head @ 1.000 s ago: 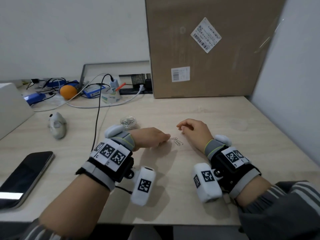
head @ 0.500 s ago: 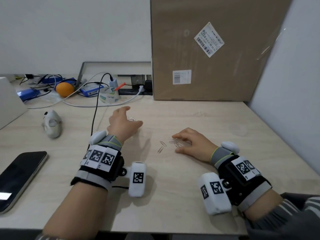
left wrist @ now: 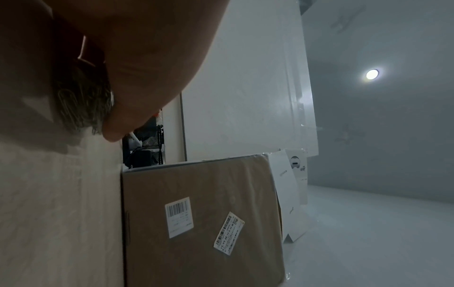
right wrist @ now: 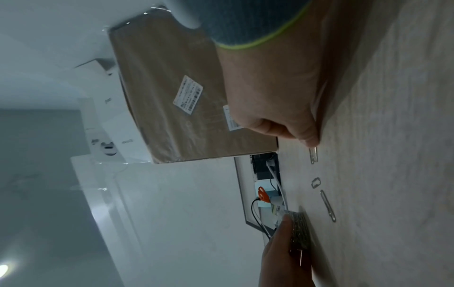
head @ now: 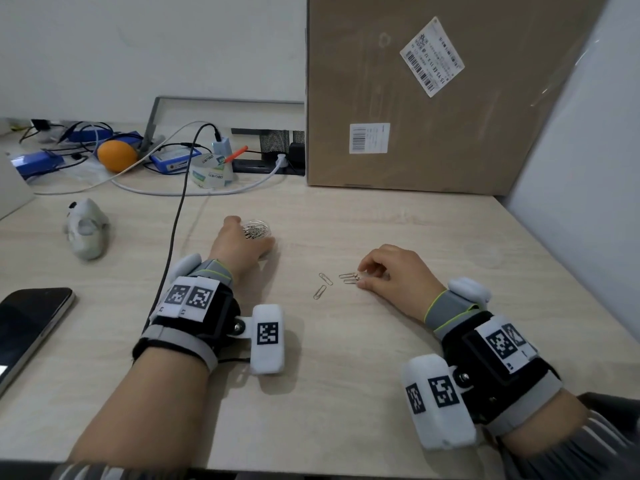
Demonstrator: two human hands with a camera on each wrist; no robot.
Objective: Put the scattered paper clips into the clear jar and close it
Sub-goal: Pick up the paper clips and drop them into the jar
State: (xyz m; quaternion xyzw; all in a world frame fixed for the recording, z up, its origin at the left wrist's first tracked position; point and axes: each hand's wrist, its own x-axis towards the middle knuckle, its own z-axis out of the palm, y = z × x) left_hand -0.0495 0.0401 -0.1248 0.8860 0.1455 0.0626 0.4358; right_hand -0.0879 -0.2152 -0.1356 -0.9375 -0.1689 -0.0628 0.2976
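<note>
A small clear jar (head: 257,229) partly filled with paper clips stands open on the wooden desk. My left hand (head: 244,242) wraps round it, thumb on its right side; in the left wrist view the jar (left wrist: 81,104) sits behind the thumb. Several loose paper clips lie to its right: two singles (head: 325,278) (head: 320,292) and an overlapping pair (head: 349,278). My right hand (head: 362,276) rests on the desk, thumb and forefinger pinching the pair's right end; the right wrist view shows a fingertip on that clip (right wrist: 313,154). A faint round clear shape (head: 483,252), perhaps the lid, lies far right.
A big cardboard box (head: 433,98) stands at the back right against the wall. A black cable (head: 176,216) runs down past the jar's left. A grey toy (head: 86,230), a phone (head: 27,327), a tape roll (head: 211,169) and an orange (head: 117,155) are on the left.
My left hand left the clips in the middle, went back-left to the jar and took hold of it. The right hand slid nearer and closed its fingertips on the clips.
</note>
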